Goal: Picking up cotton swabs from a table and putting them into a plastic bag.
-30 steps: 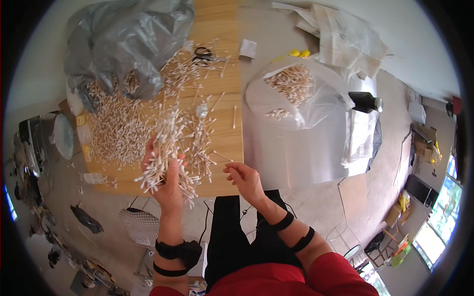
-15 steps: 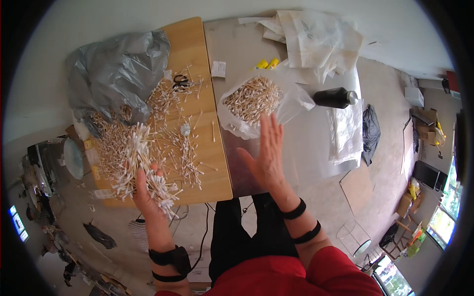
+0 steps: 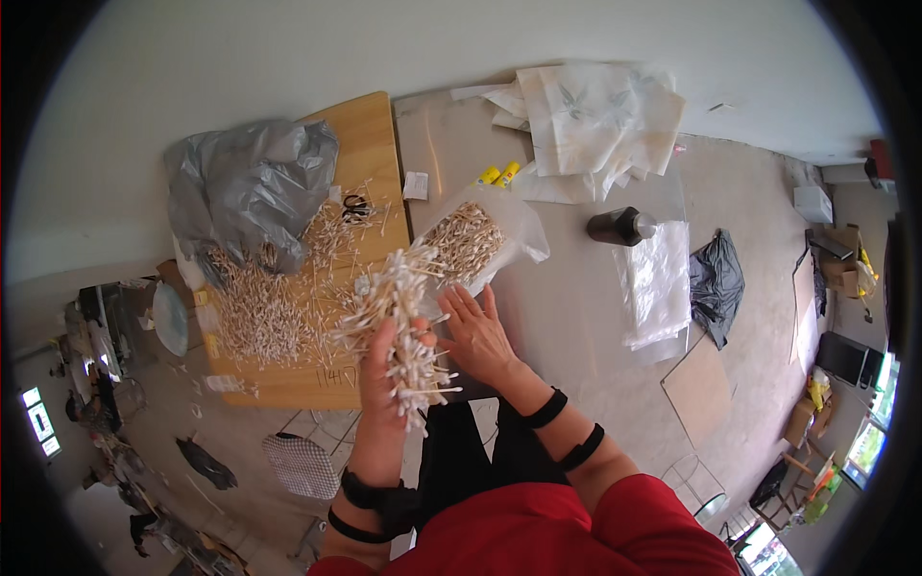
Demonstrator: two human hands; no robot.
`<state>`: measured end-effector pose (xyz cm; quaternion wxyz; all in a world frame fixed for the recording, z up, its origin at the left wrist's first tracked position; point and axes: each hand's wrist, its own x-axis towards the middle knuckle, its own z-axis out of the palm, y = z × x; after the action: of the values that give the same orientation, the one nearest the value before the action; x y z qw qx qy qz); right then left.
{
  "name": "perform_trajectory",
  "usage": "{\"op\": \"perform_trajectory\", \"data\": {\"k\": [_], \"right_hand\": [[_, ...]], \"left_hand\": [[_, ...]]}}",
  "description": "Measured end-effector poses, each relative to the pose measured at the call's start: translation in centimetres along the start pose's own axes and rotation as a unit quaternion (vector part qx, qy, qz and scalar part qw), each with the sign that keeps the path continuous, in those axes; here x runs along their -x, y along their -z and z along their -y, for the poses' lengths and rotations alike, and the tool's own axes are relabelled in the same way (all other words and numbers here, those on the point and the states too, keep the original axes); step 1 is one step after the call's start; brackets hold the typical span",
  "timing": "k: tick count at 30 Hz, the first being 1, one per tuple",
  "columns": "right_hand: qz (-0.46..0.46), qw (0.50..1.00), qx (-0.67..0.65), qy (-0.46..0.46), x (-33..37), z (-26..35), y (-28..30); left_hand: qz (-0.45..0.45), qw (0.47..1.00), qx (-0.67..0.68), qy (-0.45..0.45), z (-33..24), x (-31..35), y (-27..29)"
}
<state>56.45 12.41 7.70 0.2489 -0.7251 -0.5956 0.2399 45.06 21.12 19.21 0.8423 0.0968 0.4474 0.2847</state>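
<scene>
A left hand [image 3: 380, 379] clamps a swab bundle [image 3: 400, 298] at the counter's [image 3: 365, 134] near edge while the right hand [image 3: 480, 344], fingers loosely parted, lies close by a swab-filled bag [image 3: 521, 228], an apparent carrying step whose next move likely calls for a steady grip.

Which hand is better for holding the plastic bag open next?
Probably the right hand: it is close to the near edge of the plastic bag and looks empty. The left hand is full, gripping a big bunch of cotton swabs.
</scene>
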Motion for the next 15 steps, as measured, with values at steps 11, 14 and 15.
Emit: {"op": "perform_trajectory", "data": {"k": [11, 14, 15], "right_hand": [[-0.104, 0.987, -0.049, -0.116, 0.9, -6.3, 5.0], [-0.176, 0.966, -0.076, -0.175, 0.4, -7.0, 5.7], [-0.175, 0.965, -0.077, -0.177, 0.2, -7.2, 6.2]], "left_hand": [[-0.080, 0.994, 0.046, 0.059, 6.2, -11.8, 0.0], [-0.082, 0.995, 0.034, 0.053, 7.1, -14.7, 1.2], [-0.079, 0.995, 0.035, 0.045, 7.3, -15.4, 1.2]]}}
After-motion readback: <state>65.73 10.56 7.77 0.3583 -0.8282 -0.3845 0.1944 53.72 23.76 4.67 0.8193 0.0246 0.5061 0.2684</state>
